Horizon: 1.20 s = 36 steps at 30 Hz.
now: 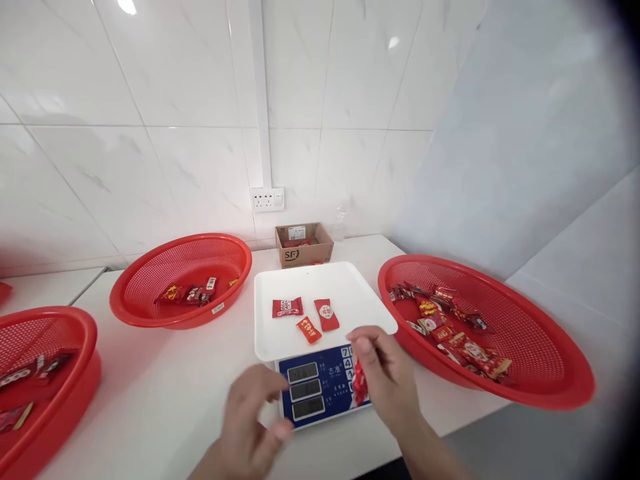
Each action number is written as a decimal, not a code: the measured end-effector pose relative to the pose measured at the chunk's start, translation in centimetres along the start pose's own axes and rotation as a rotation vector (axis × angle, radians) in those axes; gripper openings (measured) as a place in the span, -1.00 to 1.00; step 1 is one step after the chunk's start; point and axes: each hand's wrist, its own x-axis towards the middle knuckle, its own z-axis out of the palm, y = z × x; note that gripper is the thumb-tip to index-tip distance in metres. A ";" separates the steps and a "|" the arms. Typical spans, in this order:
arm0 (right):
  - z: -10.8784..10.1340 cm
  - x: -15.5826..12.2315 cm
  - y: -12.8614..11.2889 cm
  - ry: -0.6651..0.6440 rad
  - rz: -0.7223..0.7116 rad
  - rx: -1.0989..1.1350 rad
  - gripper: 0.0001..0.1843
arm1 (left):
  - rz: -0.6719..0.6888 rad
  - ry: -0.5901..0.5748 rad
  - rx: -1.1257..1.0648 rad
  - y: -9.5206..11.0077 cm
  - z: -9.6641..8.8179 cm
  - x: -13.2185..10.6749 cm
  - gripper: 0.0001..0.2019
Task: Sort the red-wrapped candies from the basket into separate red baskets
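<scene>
My right hand (387, 373) is closed around a red-wrapped candy (359, 385), over the right part of the blue keypad panel (333, 393) of a digital scale. My left hand (255, 420) has its fingers apart with nothing between them, slightly blurred, beside the panel's left end. On the scale's white tray (345, 279) lie three small red packets, apart from one another: a wide packet (287, 307) at the left, an upright-lying packet (327, 315) at the right and a smaller orange-red packet (309, 330) nearest me.
A red plastic basket (530, 300) with many wrapped candies stands right of the scale. Two more red baskets, one at the back left (135, 287) and one at the near left (83, 373), hold some candies. Behind the tray are a cardboard box (307, 254) and a clear bottle (340, 223).
</scene>
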 end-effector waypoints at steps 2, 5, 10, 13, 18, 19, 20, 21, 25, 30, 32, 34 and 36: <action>0.8 -1.6 -0.1 -0.077 -0.078 0.017 -0.73 | 0.037 -0.166 0.003 2.1 1.9 0.2 -0.64; 1.2 -2.6 0.0 -0.187 -0.063 0.044 -0.69 | -0.056 -0.283 -0.045 3.2 4.2 0.3 -0.67; -0.3 -2.7 0.9 -0.421 0.184 0.089 -0.64 | -0.366 -0.375 -0.317 3.0 4.0 0.2 -0.65; -1.0 -2.9 1.5 -0.603 0.370 0.265 -0.56 | -0.485 -0.475 -0.426 3.3 3.2 0.6 -0.60; -0.9 -3.4 1.8 -0.575 0.413 0.347 -0.55 | -0.612 -0.516 -0.480 3.4 3.2 1.3 -0.59; -0.9 -3.4 1.7 -0.528 0.375 0.290 -0.56 | -0.639 -0.493 -0.459 3.3 3.3 1.3 -0.59; -0.8 -3.4 1.6 -0.489 0.336 0.228 -0.56 | -0.663 -0.470 -0.437 3.2 3.4 1.4 -0.59; -0.8 -3.4 1.4 -0.459 0.304 0.171 -0.56 | -0.680 -0.451 -0.424 3.1 3.4 1.4 -0.59; -0.5 -3.1 1.0 -0.448 0.310 0.132 -0.54 | -0.704 -0.392 -0.418 3.0 3.3 1.5 -0.60; -0.2 -2.6 1.2 -0.506 0.293 0.082 -0.54 | -0.676 -0.338 -0.294 2.5 2.1 1.9 -0.64; -0.4 -2.4 1.4 -0.492 0.252 0.024 -0.56 | -0.671 -0.259 -0.184 1.9 1.2 2.6 -0.63; -0.6 -2.1 1.7 -0.447 0.214 -0.045 -0.61 | -0.669 -0.193 -0.059 1.0 0.0 3.6 -0.62; -0.7 -1.7 2.0 -0.395 0.159 -0.138 -0.67 | -0.671 -0.203 0.056 -0.1 -1.0 5.0 -0.59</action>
